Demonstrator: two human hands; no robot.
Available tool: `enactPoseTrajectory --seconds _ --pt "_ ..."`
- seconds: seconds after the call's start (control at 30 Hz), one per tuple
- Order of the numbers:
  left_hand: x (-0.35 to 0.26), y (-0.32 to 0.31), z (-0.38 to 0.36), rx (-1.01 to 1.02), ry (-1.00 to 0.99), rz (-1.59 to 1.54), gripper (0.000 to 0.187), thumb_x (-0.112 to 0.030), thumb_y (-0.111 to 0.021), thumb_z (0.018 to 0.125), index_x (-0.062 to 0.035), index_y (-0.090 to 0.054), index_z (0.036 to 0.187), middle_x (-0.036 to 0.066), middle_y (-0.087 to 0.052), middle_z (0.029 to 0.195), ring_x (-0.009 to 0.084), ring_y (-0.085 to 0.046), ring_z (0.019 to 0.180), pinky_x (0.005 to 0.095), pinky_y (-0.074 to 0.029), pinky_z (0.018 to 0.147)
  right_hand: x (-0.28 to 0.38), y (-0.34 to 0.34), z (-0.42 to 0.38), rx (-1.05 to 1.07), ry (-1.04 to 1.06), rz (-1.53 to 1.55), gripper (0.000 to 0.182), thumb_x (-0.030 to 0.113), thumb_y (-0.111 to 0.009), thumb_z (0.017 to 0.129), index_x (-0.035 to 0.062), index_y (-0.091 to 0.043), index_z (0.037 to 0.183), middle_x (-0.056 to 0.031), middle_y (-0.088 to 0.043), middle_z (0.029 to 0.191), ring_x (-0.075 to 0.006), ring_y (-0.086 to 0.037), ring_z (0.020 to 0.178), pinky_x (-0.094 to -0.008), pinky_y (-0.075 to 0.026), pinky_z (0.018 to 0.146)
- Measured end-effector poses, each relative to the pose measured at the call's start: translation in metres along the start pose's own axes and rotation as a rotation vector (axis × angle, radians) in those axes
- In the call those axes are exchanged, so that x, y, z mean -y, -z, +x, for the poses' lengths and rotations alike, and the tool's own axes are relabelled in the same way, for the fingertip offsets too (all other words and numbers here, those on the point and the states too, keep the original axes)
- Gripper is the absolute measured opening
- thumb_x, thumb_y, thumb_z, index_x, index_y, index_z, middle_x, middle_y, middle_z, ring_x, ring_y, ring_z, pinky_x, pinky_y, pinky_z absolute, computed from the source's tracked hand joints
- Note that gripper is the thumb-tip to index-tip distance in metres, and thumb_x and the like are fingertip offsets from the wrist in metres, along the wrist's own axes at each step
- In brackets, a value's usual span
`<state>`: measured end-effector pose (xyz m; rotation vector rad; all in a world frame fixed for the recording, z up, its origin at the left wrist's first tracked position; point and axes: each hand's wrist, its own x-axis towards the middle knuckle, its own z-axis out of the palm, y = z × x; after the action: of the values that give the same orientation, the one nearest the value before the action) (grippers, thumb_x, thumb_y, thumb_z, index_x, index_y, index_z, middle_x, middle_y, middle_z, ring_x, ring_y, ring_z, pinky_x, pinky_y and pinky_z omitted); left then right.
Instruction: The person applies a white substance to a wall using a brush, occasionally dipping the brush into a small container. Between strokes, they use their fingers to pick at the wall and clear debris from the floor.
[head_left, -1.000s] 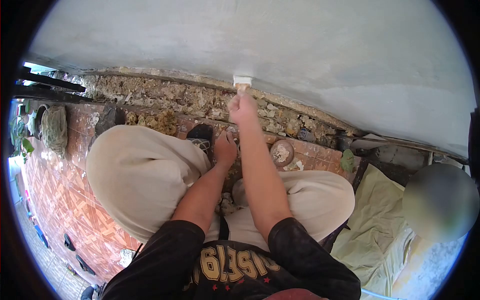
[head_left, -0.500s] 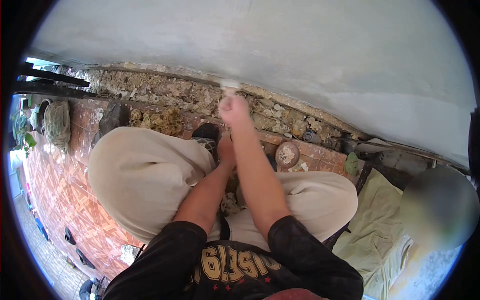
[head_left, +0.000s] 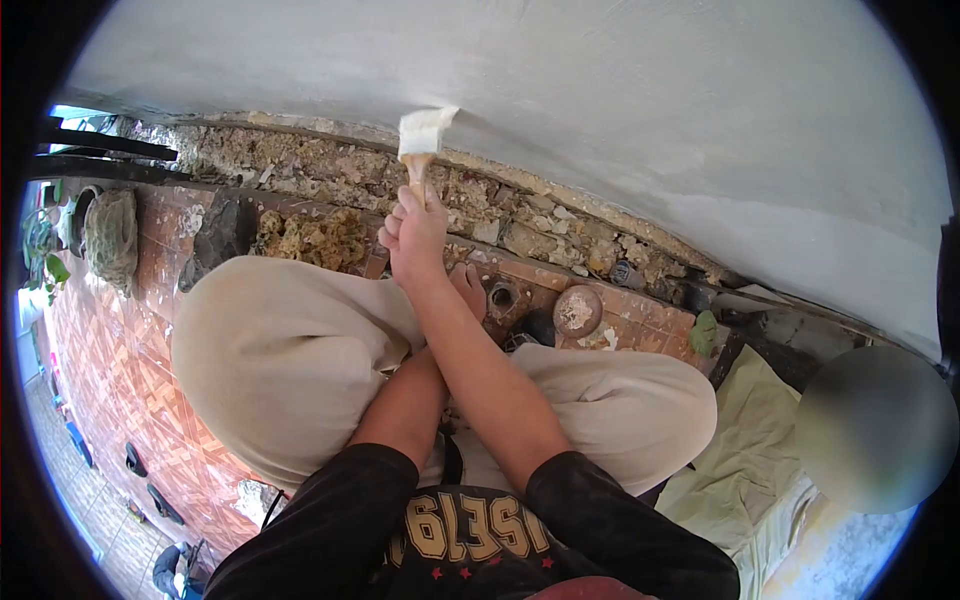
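Note:
My right hand [head_left: 412, 235] is closed around the wooden handle of a flat paintbrush [head_left: 425, 135]. White paint coats the bristles, which bend against the lower edge of the grey-white wall [head_left: 640, 110]. My right forearm crosses over the left one. Part of my left hand [head_left: 469, 290] shows beyond it, low over the tiled ledge; most of its fingers are hidden, so its grip cannot be made out. Close beside that hand stands a small round container [head_left: 503, 297]. Farther right is a round brown bowl [head_left: 577, 311] with pale residue inside.
A rough strip of broken masonry [head_left: 300, 170] runs along the wall's foot. Yellowish rubble [head_left: 315, 238] and a dark stone [head_left: 222, 240] lie on the ledge at left. Dark beams [head_left: 110, 150] jut in there. A greenish cloth [head_left: 740, 430] and a blurred round object [head_left: 878, 430] are at right.
My right hand has moved left with the paintbrush, whose bristles now sit higher on the wall. My left hand has shifted slightly right, behind the right forearm.

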<state>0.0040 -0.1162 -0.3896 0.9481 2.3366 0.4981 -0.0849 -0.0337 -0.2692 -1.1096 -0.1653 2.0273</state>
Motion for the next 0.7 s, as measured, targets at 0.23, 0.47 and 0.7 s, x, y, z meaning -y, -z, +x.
enactPoseTrajectory --seconds 0.23,0.47,0.7 --pt "0.044 -0.038 0.012 0.083 -0.083 -0.292 0.030 -0.029 -0.048 0.089 -0.0010 -0.054 0.082 0.024 -0.060 0.082 0.0425 -0.057 0.082 0.0480 -0.043 0.069 0.025 0.090 0.085 -0.074 -0.267 0.472 0.006 0.006 -0.047 0.092 0.0067 -0.044 0.087 0.0062 -0.028 0.058 -0.0054 -0.024 0.043 -0.0202 -0.020 0.037" --pt "0.034 -0.022 -0.008 0.188 -0.044 -0.269 0.030 -0.032 -0.051 0.089 -0.0021 -0.055 0.091 0.022 -0.061 0.089 0.0386 -0.059 0.087 0.0465 -0.045 0.073 0.016 0.059 0.040 0.228 -0.229 0.277 0.005 0.013 -0.051 0.092 0.0127 -0.046 0.090 0.0070 -0.027 0.058 -0.0036 -0.023 0.043 -0.0198 -0.018 0.036" --pt "0.041 -0.003 -0.030 0.131 -0.055 -0.370 0.030 -0.032 -0.050 0.090 -0.0029 -0.056 0.096 0.021 -0.061 0.093 0.0364 -0.059 0.090 0.0456 -0.045 0.075 -0.020 0.046 0.039 0.244 -0.401 0.126 0.007 0.010 -0.053 0.089 0.0149 -0.047 0.090 0.0073 -0.028 0.057 -0.0038 -0.022 0.043 -0.0196 -0.017 0.035"
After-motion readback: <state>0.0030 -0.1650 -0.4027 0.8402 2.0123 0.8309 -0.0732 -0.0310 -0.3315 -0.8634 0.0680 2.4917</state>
